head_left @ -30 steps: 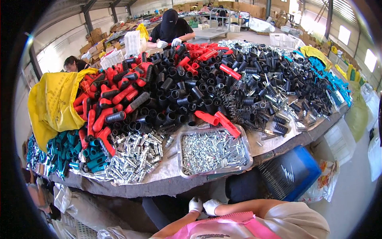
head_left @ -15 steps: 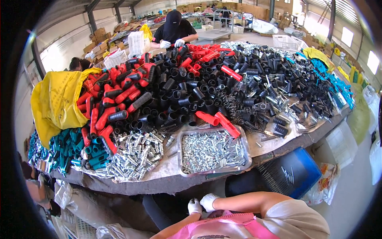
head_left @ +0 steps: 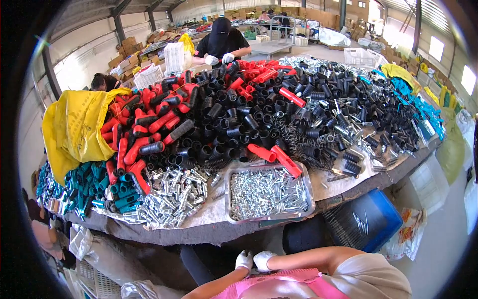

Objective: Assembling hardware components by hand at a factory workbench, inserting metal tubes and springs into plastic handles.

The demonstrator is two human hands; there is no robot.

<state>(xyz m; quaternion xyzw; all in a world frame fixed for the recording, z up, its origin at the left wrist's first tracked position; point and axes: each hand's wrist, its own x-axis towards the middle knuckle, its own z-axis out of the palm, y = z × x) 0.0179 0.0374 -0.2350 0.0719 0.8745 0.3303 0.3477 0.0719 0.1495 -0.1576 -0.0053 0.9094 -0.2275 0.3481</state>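
Head view: gloved left hand (head_left: 243,259) and right hand (head_left: 262,259) meet below the metal tray (head_left: 298,212); grip indeterminate. Yellow sack (head_left: 69,129) lies left of it.

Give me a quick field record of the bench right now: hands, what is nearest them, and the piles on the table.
left hand: white-gloved left hand, low at the body, below the table edge, holds nothing visible
right hand: white-gloved right hand, close beside the left, possibly touching
nearest thing: shallow metal tray of small silver parts, on the near table edge
beside tray: loose pile of silver metal fittings, to its left
centre: heap of black plastic tubes mixed with red plastic sleeves
left edge: yellow plastic sack, teal tubes
under table: blue plastic crate
far side: co-worker in black
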